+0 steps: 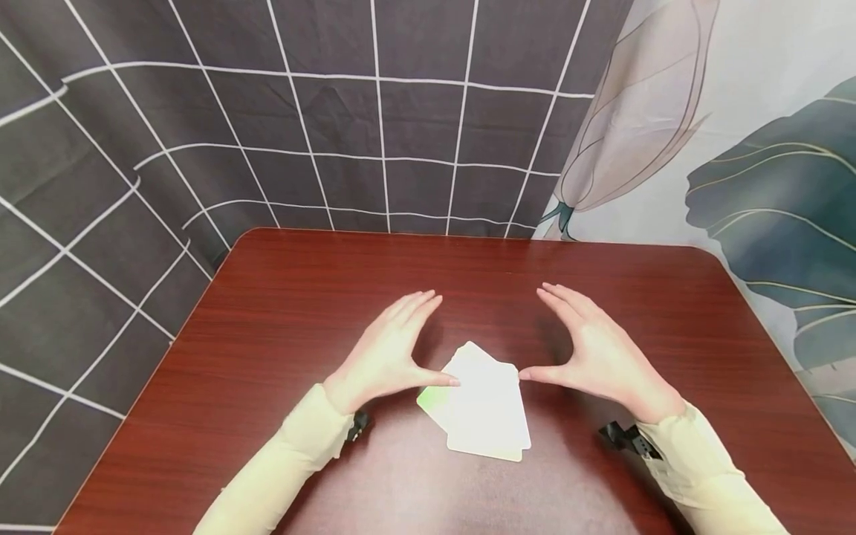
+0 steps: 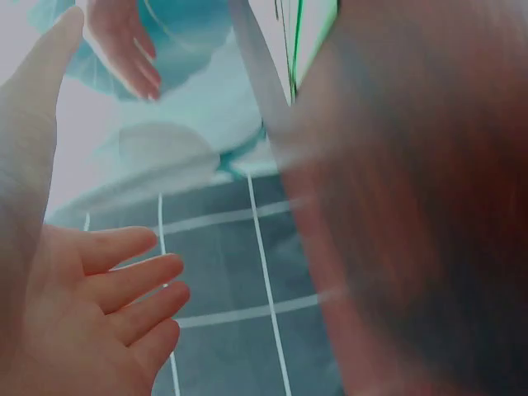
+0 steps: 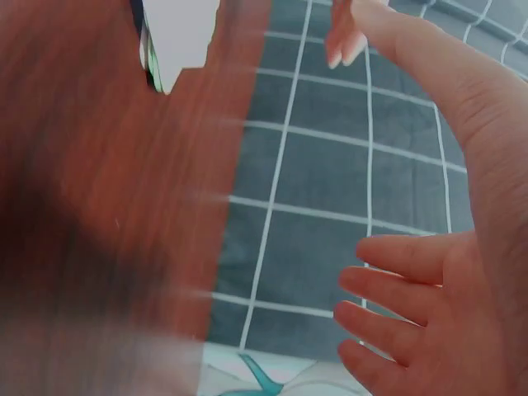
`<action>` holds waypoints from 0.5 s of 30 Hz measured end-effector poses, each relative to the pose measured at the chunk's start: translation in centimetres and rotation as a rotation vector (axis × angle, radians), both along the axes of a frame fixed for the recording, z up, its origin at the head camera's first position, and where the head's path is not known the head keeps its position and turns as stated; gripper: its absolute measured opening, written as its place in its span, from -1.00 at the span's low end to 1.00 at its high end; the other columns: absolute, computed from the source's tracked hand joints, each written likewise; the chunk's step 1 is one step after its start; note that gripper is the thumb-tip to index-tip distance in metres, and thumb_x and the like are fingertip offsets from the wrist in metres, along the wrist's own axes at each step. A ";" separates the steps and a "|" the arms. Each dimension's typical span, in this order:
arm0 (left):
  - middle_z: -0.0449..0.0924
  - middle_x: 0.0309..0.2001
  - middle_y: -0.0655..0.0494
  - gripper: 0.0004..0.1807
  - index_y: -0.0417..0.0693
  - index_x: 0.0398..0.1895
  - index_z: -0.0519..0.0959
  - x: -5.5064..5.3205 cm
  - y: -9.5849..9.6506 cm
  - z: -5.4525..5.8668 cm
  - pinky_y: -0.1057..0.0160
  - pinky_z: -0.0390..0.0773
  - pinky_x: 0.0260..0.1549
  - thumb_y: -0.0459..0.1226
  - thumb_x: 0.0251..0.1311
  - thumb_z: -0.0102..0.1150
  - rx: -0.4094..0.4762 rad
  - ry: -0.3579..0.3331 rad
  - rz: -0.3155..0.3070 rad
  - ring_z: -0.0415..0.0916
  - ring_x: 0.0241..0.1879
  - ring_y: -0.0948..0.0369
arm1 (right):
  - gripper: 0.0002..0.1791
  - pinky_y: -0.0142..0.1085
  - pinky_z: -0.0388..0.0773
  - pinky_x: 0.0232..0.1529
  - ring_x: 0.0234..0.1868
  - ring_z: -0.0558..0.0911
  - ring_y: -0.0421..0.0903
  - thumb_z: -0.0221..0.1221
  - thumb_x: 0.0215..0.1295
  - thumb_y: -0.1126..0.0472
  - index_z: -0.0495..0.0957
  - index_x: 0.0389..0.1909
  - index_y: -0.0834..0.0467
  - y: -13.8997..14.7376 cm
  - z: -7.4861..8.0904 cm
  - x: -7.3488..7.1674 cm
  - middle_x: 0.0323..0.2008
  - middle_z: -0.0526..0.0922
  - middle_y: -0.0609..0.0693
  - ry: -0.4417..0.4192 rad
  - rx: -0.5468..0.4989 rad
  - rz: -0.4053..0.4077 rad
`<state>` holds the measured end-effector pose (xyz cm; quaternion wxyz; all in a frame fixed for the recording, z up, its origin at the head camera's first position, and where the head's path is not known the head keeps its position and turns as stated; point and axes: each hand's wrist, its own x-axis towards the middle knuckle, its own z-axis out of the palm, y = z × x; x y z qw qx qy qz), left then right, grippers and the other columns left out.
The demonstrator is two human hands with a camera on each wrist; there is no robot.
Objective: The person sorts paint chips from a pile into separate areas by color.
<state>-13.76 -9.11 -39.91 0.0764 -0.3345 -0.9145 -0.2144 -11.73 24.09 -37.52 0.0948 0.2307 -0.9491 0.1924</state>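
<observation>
A loose stack of white cards [image 1: 484, 416], turned at different angles and glaring bright, lies on the reddish-brown table; one corner on its left shows pale green. My left hand [image 1: 388, 353] hovers at the stack's left, fingers extended, its thumb overlapping the cards in the head view. On the other side is my right hand [image 1: 598, 360], fingers spread and thumb tip right at the stack's right edge in that view. Both palms face inward with nothing in them. In the left wrist view the stack [image 2: 318, 29] appears edge-on with green lines; the right wrist view catches its end [image 3: 180, 37].
The wooden table [image 1: 321, 275] runs back to a dark grey curtain [image 1: 334, 119] with white grid lines. A pale curtain with large leaf prints [image 1: 769, 193] hangs at the right. Black straps [image 1: 628, 440] sit at the cuffs of the cream sleeves.
</observation>
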 end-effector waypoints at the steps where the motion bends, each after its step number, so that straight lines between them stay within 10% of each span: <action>1: 0.22 0.51 -0.03 0.31 -0.14 0.54 0.24 0.3 0.3 -0.1 0.12 0.05 0.45 0.46 -0.20 0.39 -0.002 -0.005 -0.014 0.12 0.49 0.05 | 0.32 0.09 0.29 0.34 0.46 0.25 0.11 0.47 -0.25 -0.51 0.33 0.48 0.18 -0.2 -0.1 0.2 0.47 0.30 0.10 -0.003 0.004 0.010; 15: 0.44 0.27 0.04 0.23 -0.21 0.34 0.45 3.9 3.1 -1.9 0.25 0.37 0.26 0.36 -0.37 0.57 -0.087 -0.090 -0.227 0.37 0.25 0.16 | 0.19 -0.19 0.54 0.12 0.13 0.51 -0.14 0.65 -0.53 -0.29 0.55 0.26 0.18 -2.3 -2.6 3.1 0.11 0.52 -0.11 -0.163 0.039 0.211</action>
